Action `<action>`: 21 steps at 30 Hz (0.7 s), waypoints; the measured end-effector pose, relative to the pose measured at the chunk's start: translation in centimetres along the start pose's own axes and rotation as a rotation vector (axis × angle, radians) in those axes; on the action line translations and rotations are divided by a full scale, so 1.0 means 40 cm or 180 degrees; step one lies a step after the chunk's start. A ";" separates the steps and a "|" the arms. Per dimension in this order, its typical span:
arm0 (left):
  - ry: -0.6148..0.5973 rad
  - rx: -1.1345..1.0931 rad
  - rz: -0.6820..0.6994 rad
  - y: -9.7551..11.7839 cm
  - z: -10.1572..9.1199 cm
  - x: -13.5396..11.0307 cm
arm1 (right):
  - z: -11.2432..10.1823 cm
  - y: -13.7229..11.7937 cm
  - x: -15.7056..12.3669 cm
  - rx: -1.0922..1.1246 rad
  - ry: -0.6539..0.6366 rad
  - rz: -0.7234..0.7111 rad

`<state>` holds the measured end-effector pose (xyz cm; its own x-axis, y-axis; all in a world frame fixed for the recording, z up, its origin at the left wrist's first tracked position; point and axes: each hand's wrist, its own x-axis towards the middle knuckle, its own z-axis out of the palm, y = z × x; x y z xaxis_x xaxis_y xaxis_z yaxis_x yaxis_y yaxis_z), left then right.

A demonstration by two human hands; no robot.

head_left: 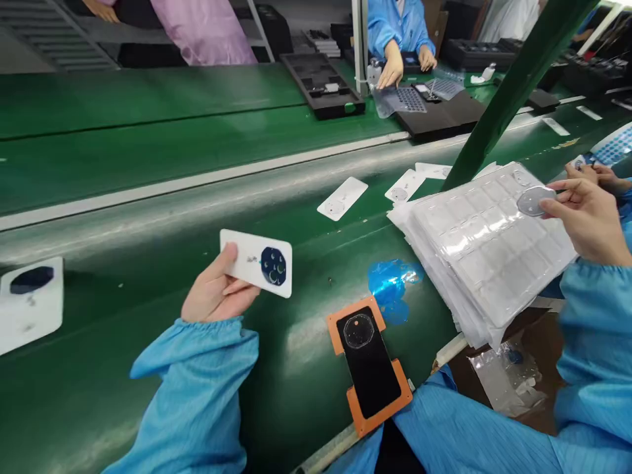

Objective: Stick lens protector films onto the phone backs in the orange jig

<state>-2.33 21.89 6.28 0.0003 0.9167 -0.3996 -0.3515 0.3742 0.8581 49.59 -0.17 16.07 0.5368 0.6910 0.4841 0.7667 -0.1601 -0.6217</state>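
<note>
My left hand (214, 289) pinches a white phone back panel (239, 253) with a dark blue octagonal camera area, held above the green belt. In the fingers of my right hand (592, 220) is a thin, greyish see-through disc (530, 201), over a stack of clear plastic blister trays (474, 276). Between my hands, an orange fixture (365, 421) frames a black phone-shaped plate (372, 372) with an octagonal outline near its top. A crumpled blue film (390, 286) lies just beyond the fixture.
Several white panels lie on the belt, among them one white panel (343, 197) ahead and another panel (34, 316) at far left. A green post (513, 92) slants down beside the trays. Across the line, a co-worker's hand (392, 66) touches a clear sheet. Another person's hands (587, 172) show at right.
</note>
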 end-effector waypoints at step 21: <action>-0.0605 -0.1255 -0.1392 -0.112 0.021 -0.038 | 0.453 -0.231 -0.564 0.0259 -0.2405 -0.3192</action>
<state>0.02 18.93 3.31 0.3765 0.7127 -0.5919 -0.6008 0.6742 0.4296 24.02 -1.49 -0.27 -0.6240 0.7179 0.3086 0.6816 0.6932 -0.2343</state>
